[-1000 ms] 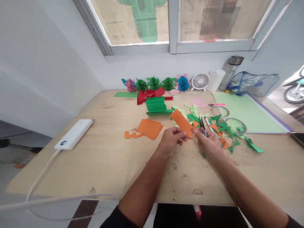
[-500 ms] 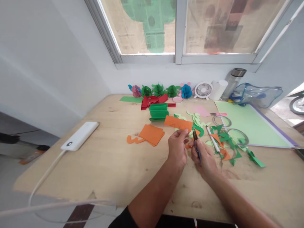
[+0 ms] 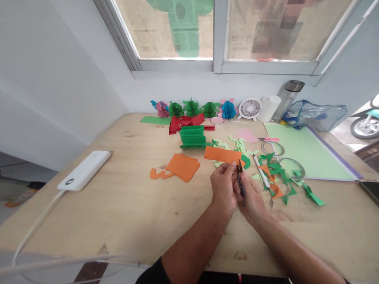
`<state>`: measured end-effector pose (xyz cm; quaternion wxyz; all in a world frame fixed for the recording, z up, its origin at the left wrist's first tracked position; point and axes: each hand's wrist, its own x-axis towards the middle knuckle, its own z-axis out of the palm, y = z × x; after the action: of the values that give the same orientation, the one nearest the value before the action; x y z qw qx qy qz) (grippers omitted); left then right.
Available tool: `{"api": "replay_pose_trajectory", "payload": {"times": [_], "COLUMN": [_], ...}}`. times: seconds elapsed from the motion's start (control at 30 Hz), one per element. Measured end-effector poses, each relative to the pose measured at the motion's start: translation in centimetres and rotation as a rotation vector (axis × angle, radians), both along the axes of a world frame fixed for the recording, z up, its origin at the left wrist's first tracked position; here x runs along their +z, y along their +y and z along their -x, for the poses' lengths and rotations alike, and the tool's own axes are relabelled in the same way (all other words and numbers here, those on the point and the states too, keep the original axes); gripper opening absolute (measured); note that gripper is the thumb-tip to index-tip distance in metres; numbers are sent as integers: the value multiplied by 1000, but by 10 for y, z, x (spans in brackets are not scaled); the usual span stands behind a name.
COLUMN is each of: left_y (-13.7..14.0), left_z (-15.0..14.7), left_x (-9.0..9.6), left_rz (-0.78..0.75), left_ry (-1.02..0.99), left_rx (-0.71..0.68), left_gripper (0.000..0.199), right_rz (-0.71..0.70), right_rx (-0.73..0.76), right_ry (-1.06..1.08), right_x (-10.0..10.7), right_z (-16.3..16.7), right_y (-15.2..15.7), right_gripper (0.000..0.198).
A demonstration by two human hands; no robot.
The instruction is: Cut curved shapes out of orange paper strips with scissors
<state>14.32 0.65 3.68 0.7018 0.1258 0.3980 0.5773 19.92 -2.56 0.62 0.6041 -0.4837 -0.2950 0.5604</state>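
My left hand pinches the lower edge of an orange paper strip, which is held up off the table and bears faint drawn lines. In my right hand is a pair of dark-handled scissors, its blades pointing up beside the strip's lower right end. Both hands nearly touch. To their left lie a stack of orange paper squares and a wavy orange cut-out. Green and orange scraps lie scattered to the right, around a white pen.
Folded green paper and red paper strips lie behind the hands. Paper honeycomb figures, a small white fan and a bottle line the wall. Tape rolls lie right; a white power bank with a cable lies left.
The view has shifted a little, so most things appear farther left. The scissors have moved closer to my left hand, and their blades now stand nearer the strip's lower edge.
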Motion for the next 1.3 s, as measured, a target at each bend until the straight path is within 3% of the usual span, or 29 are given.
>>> {"api": "replay_pose_trajectory", "payload": {"times": [1.3], "left_y": [-5], "left_z": [-6], "left_x": [-2], "left_rz": [9], "left_ry": [34], "left_rx": [86], "left_gripper": [34], "right_rz": [-41], "right_rx": [-47], "right_ry": [-137], "right_x": [-12], "right_z": [2], "right_y": [0], "right_gripper": [47]}}
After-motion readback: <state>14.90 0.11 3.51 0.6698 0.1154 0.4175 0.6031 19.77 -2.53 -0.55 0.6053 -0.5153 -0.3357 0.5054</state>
